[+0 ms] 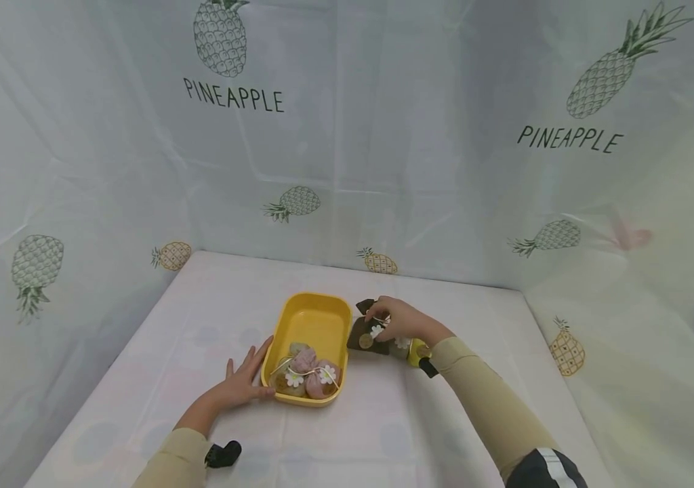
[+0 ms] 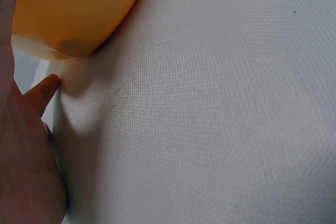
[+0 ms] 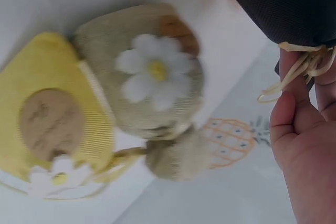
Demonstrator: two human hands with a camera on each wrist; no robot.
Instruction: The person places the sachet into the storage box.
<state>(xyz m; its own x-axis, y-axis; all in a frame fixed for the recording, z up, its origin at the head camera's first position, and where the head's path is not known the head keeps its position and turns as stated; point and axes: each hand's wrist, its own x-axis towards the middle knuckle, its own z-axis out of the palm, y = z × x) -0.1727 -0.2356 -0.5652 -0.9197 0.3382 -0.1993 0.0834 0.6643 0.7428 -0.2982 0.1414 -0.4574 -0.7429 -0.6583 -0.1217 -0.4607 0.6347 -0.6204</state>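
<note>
Right hand (image 1: 397, 320) pinching dark pouch (image 1: 364, 335) at tied neck, right of tray (image 1: 315, 318). Left hand (image 1: 243, 381) flat, fingers straight against tray's side. Pouch likely light, soft; neck best hold.

"PINEAPPLE" twice on the backdrop sheet (image 1: 383, 135)

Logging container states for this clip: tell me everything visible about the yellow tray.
The yellow tray is a shallow, rounded-corner rectangle that looks like glossy plastic. It sits flat on the white cloth, long axis running away from the person. Its far half is bare; the near end holds small drawstring pouches, pinkish and olive, with white daisy trims. The left hand rests flat against its near-left corner. A dark pouch lies just off its right side.
</note>
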